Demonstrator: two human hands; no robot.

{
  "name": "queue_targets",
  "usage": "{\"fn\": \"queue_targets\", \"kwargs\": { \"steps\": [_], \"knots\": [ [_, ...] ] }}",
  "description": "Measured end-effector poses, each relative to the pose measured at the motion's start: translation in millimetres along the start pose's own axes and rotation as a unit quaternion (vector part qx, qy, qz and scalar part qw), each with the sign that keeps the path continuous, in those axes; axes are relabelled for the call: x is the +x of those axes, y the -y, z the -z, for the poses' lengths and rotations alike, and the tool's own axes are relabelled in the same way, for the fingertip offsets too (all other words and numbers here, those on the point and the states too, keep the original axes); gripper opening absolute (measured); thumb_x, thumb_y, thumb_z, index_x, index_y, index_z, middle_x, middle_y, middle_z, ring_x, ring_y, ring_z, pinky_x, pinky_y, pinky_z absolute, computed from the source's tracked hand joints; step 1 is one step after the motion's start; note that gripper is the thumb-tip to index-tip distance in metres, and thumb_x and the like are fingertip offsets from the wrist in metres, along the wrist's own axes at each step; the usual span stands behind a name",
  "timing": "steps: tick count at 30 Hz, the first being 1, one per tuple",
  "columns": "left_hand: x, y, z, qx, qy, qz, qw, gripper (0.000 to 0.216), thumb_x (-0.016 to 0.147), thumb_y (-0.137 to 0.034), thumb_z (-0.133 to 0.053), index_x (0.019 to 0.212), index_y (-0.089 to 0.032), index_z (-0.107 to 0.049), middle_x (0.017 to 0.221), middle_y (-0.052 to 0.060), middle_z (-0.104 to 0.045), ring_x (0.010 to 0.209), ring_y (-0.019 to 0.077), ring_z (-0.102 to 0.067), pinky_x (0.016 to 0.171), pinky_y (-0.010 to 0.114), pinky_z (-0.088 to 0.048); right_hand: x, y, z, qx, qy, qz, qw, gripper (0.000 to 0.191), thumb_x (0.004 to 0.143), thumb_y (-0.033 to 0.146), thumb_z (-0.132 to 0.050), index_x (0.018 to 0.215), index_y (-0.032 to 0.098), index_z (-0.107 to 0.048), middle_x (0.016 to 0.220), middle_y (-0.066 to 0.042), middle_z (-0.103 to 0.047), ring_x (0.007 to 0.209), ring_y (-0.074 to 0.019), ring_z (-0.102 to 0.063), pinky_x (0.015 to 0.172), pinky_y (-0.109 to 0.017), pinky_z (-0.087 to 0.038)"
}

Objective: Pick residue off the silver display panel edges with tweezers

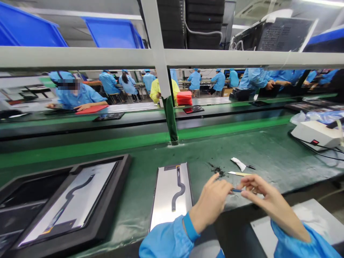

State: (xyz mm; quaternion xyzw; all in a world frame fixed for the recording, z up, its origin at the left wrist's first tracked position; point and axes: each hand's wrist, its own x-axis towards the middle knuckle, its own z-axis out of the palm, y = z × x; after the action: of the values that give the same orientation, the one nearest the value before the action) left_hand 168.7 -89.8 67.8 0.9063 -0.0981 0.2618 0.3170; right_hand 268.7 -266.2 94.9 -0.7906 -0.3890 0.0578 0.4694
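Observation:
My left hand (pixel 213 199), with a blue band at the wrist, pinches one end of a thin dark-blue stick-like tool (pixel 236 190). At its other end, my right hand (pixel 268 197) grips it with bent fingers. Its exact kind is too small to make out. Just beyond the hands lie a craft knife with a pale yellow handle (pixel 239 173), a scatter of black scraps (pixel 219 170), a white crumpled wrap (pixel 238 164) and a short black piece (pixel 251 167). Left of my left hand, a display panel (pixel 165 193) with a dark curved flex cable (pixel 177 193) rests on the green mat.
A black foam tray (pixel 118 186) holding another display panel (pixel 88 193) sits at the left. On the right stands a white device (pixel 314 134) with black cables. A post (pixel 170 118) rises at the bench's back, before a conveyor (pixel 145 118). Co-workers in blue sit beyond.

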Motion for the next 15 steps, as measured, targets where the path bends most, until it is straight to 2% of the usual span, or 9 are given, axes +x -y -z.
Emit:
{"fn": "queue_targets", "kwargs": {
  "steps": [2,3,4,6,9,12,15],
  "knots": [
    [7.0,13.1,6.8,-0.049,-0.050,0.044,0.997,0.020,0.097,-0.017,-0.047,0.092,-0.023,-0.065,0.087,0.001,-0.073,0.086,0.0179,-0.071,0.109,0.042,-0.043,12.4,-20.0,5.5,-0.068,-0.089,-0.001,0.994,0.037,0.095,0.053,-0.044,0.102,0.023,-0.064,0.095,-0.008,-0.076,0.073,-0.0214,-0.070,0.066,-0.032,-0.056],
    [9.5,18.3,11.3,-0.075,-0.076,0.070,0.992,0.019,0.097,-0.020,-0.049,0.092,-0.023,-0.067,0.091,0.002,-0.074,0.092,0.0193,-0.070,0.107,0.041,-0.045,18.6,-31.8,4.4,-0.139,-0.128,0.005,0.982,0.039,0.097,0.053,-0.040,0.099,0.024,-0.065,0.095,-0.007,-0.076,0.072,-0.0214,-0.069,0.066,-0.033,-0.055],
    [11.4,22.6,16.3,-0.102,-0.102,0.095,0.985,0.018,0.096,-0.022,-0.051,0.091,-0.022,-0.067,0.094,0.004,-0.075,0.097,0.0209,-0.070,0.103,0.040,-0.047,24.3,-43.9,1.0,-0.166,-0.138,0.005,0.976,0.040,0.096,0.053,-0.041,0.092,0.024,-0.067,0.093,-0.008,-0.076,0.075,-0.0237,-0.068,0.067,-0.036,-0.054],
    [13.2,29.2,27.6,-0.151,-0.143,0.140,0.968,0.017,0.094,-0.027,-0.054,0.087,-0.020,-0.068,0.097,0.006,-0.074,0.099,0.0227,-0.069,0.092,0.036,-0.052,33.1,-66.1,-10.6,-0.196,-0.135,0.011,0.971,0.039,0.095,0.052,-0.043,0.081,0.026,-0.068,0.089,-0.008,-0.075,0.085,-0.0275,-0.067,0.072,-0.039,-0.051],
    [12.1,35.9,46.8,-0.207,-0.182,0.197,0.941,0.017,0.090,-0.033,-0.059,0.086,-0.019,-0.068,0.096,0.006,-0.073,0.089,0.0204,-0.068,0.079,0.030,-0.053,37.7,-88.6,-28.4,-0.234,-0.126,0.019,0.964,0.033,0.095,0.042,-0.044,0.078,0.026,-0.067,0.088,-0.010,-0.072,0.088,-0.0296,-0.063,0.069,-0.040,-0.047],
    [10.3,39.3,66.0,-0.243,-0.196,0.236,0.920,0.020,0.084,-0.036,-0.066,0.092,-0.019,-0.069,0.092,0.005,-0.073,0.084,0.0191,-0.067,0.077,0.028,-0.052,36.3,-100.0,-36.3,-0.253,-0.120,0.025,0.960,0.027,0.094,0.035,-0.044,0.074,0.026,-0.061,0.080,-0.009,-0.068,0.079,-0.0284,-0.061,0.065,-0.039,-0.044],
    [10.9,39.0,80.0,-0.259,-0.181,0.253,0.914,0.023,0.079,-0.039,-0.070,0.087,-0.017,-0.071,0.089,0.006,-0.074,0.085,0.0209,-0.068,0.079,0.030,-0.051,34.6,-106.9,-37.2,-0.260,-0.120,0.031,0.958,0.024,0.093,0.033,-0.043,0.073,0.027,-0.054,0.075,-0.006,-0.063,0.072,-0.0269,-0.059,0.063,-0.038,-0.044]
  ]
}}
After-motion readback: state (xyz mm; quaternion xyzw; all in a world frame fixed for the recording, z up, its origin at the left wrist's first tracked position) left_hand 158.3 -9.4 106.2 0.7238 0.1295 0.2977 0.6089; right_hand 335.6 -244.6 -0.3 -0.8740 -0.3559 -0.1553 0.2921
